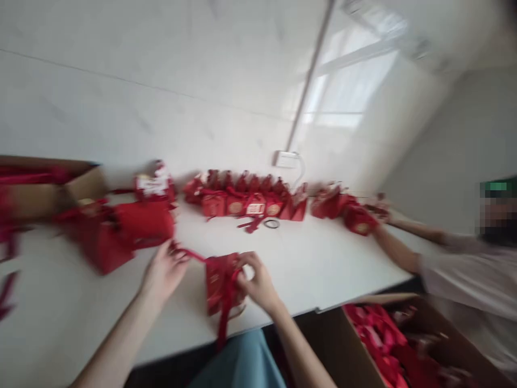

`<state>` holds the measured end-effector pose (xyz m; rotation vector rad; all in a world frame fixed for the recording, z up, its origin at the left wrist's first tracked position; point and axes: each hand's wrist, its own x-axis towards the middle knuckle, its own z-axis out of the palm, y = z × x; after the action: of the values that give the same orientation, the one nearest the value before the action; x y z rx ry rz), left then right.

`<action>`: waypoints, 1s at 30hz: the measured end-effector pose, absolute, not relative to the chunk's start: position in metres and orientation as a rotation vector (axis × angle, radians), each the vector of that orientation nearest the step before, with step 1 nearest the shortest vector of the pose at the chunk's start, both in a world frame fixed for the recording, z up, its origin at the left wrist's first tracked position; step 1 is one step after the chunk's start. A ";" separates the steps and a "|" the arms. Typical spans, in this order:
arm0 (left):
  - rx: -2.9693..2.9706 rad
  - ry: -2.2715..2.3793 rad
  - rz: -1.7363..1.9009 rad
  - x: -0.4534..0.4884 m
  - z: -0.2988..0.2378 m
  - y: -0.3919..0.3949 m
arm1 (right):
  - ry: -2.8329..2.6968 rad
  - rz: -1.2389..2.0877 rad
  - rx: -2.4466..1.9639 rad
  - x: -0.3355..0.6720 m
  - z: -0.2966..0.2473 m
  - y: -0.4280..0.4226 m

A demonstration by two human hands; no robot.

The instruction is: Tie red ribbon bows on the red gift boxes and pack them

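Note:
A small red gift box (216, 283) stands on the white table near its front edge, directly before me. A red ribbon (226, 307) runs across its top, one end hanging down over the front. My left hand (167, 269) pinches the ribbon's other end and pulls it out taut to the left of the box. At the box's upper right, my right hand (258, 280) has thumb and fingers closed around the ribbon by the top. Motion blur hides the exact shape of any knot there.
Rows of red gift boxes (254, 205) line the wall, with a loose ribbon piece (253, 223) and a dark ring (272, 223) before them. Larger red boxes (143, 223) and a cardboard box (86, 186) stand left. A co-worker (456, 269) reaches in beside an open carton (347, 345) of red items.

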<state>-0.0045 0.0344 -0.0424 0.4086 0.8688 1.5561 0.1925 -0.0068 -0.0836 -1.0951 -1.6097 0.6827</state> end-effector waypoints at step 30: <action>0.581 0.778 1.560 -0.058 -0.033 0.001 | -1.171 0.971 -1.038 0.237 -0.011 0.029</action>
<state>-0.0577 0.0005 -0.0328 0.5807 0.7776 1.5602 0.2373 0.0288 -0.0108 -1.0380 -1.1706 0.9714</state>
